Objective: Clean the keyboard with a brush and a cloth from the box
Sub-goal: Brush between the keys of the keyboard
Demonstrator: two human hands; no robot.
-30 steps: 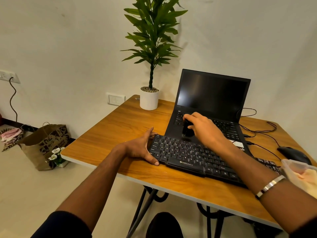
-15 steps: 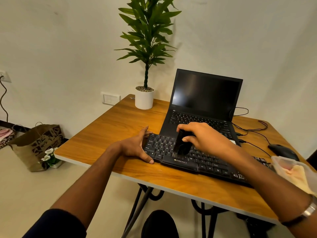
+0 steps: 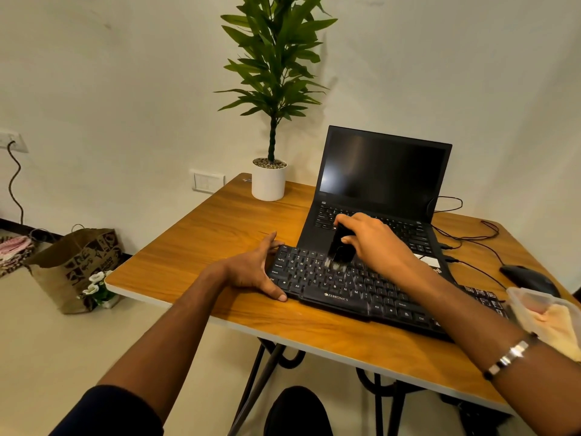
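A black keyboard [image 3: 352,292] lies on the wooden table [image 3: 220,240] in front of a laptop. My right hand [image 3: 374,243] grips a black brush [image 3: 341,248], and its bristles touch the upper key rows on the keyboard's left half. The thumb and fingers of my left hand [image 3: 254,270] are spread around the keyboard's left end. A clear plastic box [image 3: 531,303] with a pale cloth [image 3: 558,322] inside sits at the table's right edge, partly hidden behind my right forearm.
An open black laptop [image 3: 380,184] stands behind the keyboard. A potted plant [image 3: 269,180] is at the back of the table. A black mouse [image 3: 528,278] and cables [image 3: 465,237] lie at the right. A paper bag [image 3: 75,265] stands on the floor to the left.
My right hand swept the brush from the laptop edge down over the keyboard's keys, then back up to the upper rows. My left hand kept its place at the keyboard's left end.
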